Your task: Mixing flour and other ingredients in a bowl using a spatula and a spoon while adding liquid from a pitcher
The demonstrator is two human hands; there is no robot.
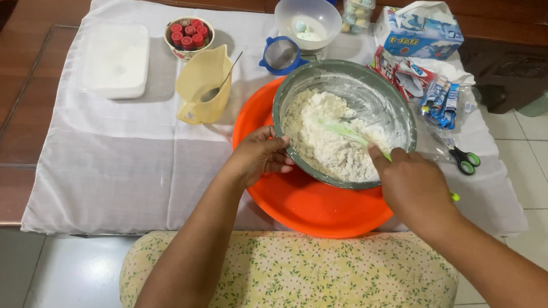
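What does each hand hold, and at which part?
The left hand grips the near rim of the mixing bowl. The right hand holds a green spatula by its handle.

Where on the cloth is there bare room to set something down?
Biggest free patch: the white cloth in front of the white lidded box and yellow jug, left of the orange basin. Crowded: behind the mixing bowl and right of it, with packets and scissors.

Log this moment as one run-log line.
left hand: steadies mixing bowl rim | right hand: grips green spatula in flour dough | bowl sits on orange basin
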